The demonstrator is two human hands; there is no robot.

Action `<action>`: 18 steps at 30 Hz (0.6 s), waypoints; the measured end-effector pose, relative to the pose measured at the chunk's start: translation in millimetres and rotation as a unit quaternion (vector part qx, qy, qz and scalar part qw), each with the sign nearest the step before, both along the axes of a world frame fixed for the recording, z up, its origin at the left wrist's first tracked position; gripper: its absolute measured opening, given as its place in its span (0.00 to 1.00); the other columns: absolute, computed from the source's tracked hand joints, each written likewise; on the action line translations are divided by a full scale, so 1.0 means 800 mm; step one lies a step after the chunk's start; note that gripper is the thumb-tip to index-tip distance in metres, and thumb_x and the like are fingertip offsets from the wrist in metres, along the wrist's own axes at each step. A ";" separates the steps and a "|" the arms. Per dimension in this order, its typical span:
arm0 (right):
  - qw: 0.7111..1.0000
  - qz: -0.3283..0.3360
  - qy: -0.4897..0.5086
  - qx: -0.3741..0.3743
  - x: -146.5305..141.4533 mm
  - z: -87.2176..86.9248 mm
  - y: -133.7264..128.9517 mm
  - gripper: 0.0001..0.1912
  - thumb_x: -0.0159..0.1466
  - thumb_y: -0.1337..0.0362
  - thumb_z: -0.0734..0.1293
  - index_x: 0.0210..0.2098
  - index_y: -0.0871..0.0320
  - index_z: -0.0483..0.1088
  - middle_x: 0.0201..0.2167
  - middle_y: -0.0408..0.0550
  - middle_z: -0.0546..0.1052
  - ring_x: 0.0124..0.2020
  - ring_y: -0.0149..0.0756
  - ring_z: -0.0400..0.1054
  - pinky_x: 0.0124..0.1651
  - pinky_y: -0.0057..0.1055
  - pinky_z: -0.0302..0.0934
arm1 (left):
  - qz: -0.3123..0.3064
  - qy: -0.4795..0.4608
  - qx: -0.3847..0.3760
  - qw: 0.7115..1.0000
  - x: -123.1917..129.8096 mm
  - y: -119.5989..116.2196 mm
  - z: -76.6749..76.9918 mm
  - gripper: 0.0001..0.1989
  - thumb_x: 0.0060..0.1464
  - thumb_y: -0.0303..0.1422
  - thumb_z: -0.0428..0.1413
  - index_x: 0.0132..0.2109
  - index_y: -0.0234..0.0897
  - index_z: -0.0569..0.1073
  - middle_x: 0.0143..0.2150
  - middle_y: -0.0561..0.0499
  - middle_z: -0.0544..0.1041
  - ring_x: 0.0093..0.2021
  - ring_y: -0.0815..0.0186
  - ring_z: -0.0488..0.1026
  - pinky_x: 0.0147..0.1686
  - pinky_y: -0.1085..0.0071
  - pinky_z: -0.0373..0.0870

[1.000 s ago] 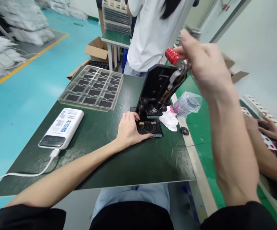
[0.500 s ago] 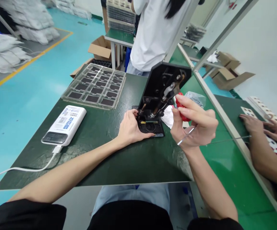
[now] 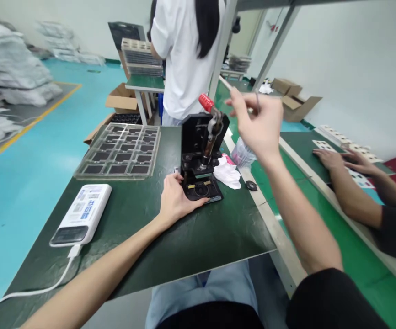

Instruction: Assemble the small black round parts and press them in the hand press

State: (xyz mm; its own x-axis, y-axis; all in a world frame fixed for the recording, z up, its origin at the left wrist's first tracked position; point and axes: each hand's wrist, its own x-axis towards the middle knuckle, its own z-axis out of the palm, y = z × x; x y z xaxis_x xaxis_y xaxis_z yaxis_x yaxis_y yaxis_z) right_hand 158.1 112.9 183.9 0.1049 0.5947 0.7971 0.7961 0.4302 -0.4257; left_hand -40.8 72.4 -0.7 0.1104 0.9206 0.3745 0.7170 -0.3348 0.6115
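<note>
A small black toggle clamp press [image 3: 204, 137] stands upright on the dark green table, its red handle [image 3: 206, 103] pointing up and tilted left. My left hand [image 3: 175, 196] grips the base from the left, thumb stretched along the front edge. On the base lies a dark plate with a ring shape [image 3: 201, 188] and small yellow patches. My right hand [image 3: 258, 121] is raised to the right of the press, off the handle. Its fingers are curled around a thin metal tool [image 3: 258, 101], mostly hidden and blurred.
A clear compartment tray [image 3: 117, 151] with dark squares lies at back left, a white power bank [image 3: 81, 214] with cable before it. Crumpled white tissue [image 3: 227, 173], a plastic bag [image 3: 243, 153] and a small black part [image 3: 251, 185] sit right. Co-workers are behind and at right.
My right hand has let go of the red handle and risen. The handle now points up instead of beside the press. My left hand stays on the base; the view has shifted.
</note>
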 end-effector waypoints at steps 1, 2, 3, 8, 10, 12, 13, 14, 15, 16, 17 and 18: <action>0.997 -0.040 0.042 0.060 0.004 -0.028 -0.018 0.25 0.75 0.53 0.61 0.30 0.62 0.76 0.25 0.45 0.76 0.25 0.27 0.61 0.30 0.29 0.53 | 0.002 0.003 0.021 1.000 -0.001 0.001 -0.003 0.45 0.33 0.53 0.74 0.47 0.42 0.55 0.45 0.50 0.62 0.46 0.54 0.69 0.41 0.55 0.76; 0.990 -0.067 0.081 0.090 0.006 -0.057 -0.038 0.23 0.76 0.55 0.59 0.33 0.62 0.76 0.28 0.46 0.77 0.24 0.27 0.60 0.29 0.29 0.52 | 0.002 0.008 0.046 0.999 -0.003 0.002 -0.005 0.45 0.33 0.54 0.74 0.47 0.42 0.55 0.45 0.49 0.62 0.45 0.54 0.68 0.41 0.55 0.75; 0.991 -0.062 0.085 0.081 0.007 -0.086 -0.058 0.23 0.76 0.55 0.60 0.31 0.62 0.75 0.27 0.47 0.77 0.23 0.27 0.61 0.28 0.29 0.53 | 0.000 0.013 0.076 0.997 -0.004 0.003 -0.007 0.44 0.34 0.55 0.74 0.46 0.42 0.54 0.44 0.49 0.61 0.45 0.54 0.67 0.40 0.56 0.75; 0.962 -0.032 -0.143 -0.229 -0.015 -0.172 -0.108 0.21 0.68 0.45 0.69 0.37 0.59 0.77 0.30 0.48 0.80 0.30 0.37 0.75 0.31 0.28 0.58 | -0.036 0.044 0.224 0.973 -0.007 0.003 -0.009 0.38 0.42 0.49 0.71 0.46 0.40 0.54 0.45 0.46 0.62 0.46 0.52 0.65 0.41 0.58 0.71; 0.921 -0.042 -0.197 -0.334 -0.030 -0.173 -0.100 0.28 0.66 0.40 0.69 0.45 0.60 0.76 0.38 0.54 0.82 0.37 0.44 0.78 0.34 0.29 0.61 | -0.056 0.049 0.267 0.961 -0.008 0.002 -0.007 0.34 0.46 0.43 0.69 0.47 0.39 0.55 0.45 0.44 0.62 0.47 0.52 0.64 0.41 0.58 0.70; 0.889 -0.034 -0.233 -0.392 -0.043 -0.163 -0.085 0.31 0.67 0.38 0.67 0.48 0.63 0.74 0.41 0.58 0.82 0.41 0.49 0.78 0.37 0.32 0.65 | -0.079 0.051 0.300 0.949 -0.010 0.001 -0.004 0.29 0.48 0.38 0.67 0.47 0.38 0.55 0.45 0.44 0.63 0.45 0.53 0.64 0.40 0.59 0.69; 0.880 -0.025 -0.247 -0.404 -0.048 -0.157 -0.077 0.31 0.68 0.39 0.66 0.47 0.63 0.75 0.41 0.59 0.82 0.41 0.50 0.78 0.38 0.33 0.66 | -0.090 0.053 0.314 0.944 -0.010 0.001 -0.003 0.28 0.50 0.37 0.65 0.47 0.38 0.55 0.45 0.43 0.63 0.45 0.53 0.63 0.40 0.59 0.69; 0.875 -0.016 -0.258 -0.409 -0.052 -0.152 -0.070 0.30 0.69 0.40 0.64 0.46 0.64 0.75 0.40 0.60 0.82 0.41 0.51 0.78 0.39 0.35 0.67 | -0.101 0.055 0.325 0.939 -0.011 0.001 -0.002 0.26 0.52 0.36 0.64 0.47 0.38 0.55 0.44 0.43 0.63 0.44 0.54 0.63 0.40 0.60 0.68; 0.872 -0.009 -0.266 -0.411 -0.054 -0.148 -0.065 0.28 0.69 0.41 0.64 0.43 0.63 0.76 0.40 0.60 0.82 0.41 0.52 0.79 0.39 0.36 0.67 | -0.112 0.058 0.336 0.933 -0.012 0.001 -0.001 0.24 0.54 0.36 0.63 0.47 0.38 0.56 0.44 0.43 0.64 0.43 0.54 0.63 0.40 0.60 0.68; 0.871 -0.002 -0.270 -0.410 -0.056 -0.145 -0.063 0.27 0.70 0.43 0.64 0.41 0.63 0.76 0.39 0.60 0.82 0.41 0.52 0.79 0.40 0.37 0.67 | -0.121 0.060 0.345 0.929 -0.013 0.001 0.000 0.22 0.56 0.36 0.62 0.47 0.38 0.56 0.44 0.43 0.64 0.43 0.55 0.63 0.39 0.60 0.67; 0.873 0.002 -0.270 -0.406 -0.055 -0.142 -0.063 0.26 0.69 0.44 0.64 0.40 0.63 0.76 0.38 0.60 0.82 0.40 0.52 0.79 0.39 0.37 0.67 | -0.129 0.063 0.354 0.924 -0.013 0.000 0.002 0.21 0.57 0.36 0.62 0.46 0.38 0.56 0.43 0.44 0.64 0.42 0.55 0.63 0.39 0.61 0.67; 0.877 0.003 -0.268 -0.398 -0.053 -0.138 -0.068 0.25 0.68 0.44 0.65 0.39 0.62 0.77 0.38 0.59 0.82 0.40 0.51 0.79 0.39 0.36 0.67 | -0.137 0.065 0.363 0.919 -0.013 -0.001 0.002 0.20 0.59 0.36 0.62 0.46 0.38 0.56 0.42 0.44 0.64 0.42 0.55 0.64 0.39 0.61 0.67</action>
State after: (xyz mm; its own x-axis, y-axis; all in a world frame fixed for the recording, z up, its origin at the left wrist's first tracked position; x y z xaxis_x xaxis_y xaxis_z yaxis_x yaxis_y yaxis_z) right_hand 115.6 58.5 73.1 -0.1633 0.9846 0.0616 0.9725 0.1712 -0.1579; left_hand -51.2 71.6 1.2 0.3884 0.3635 0.8468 0.5953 -0.8004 0.0706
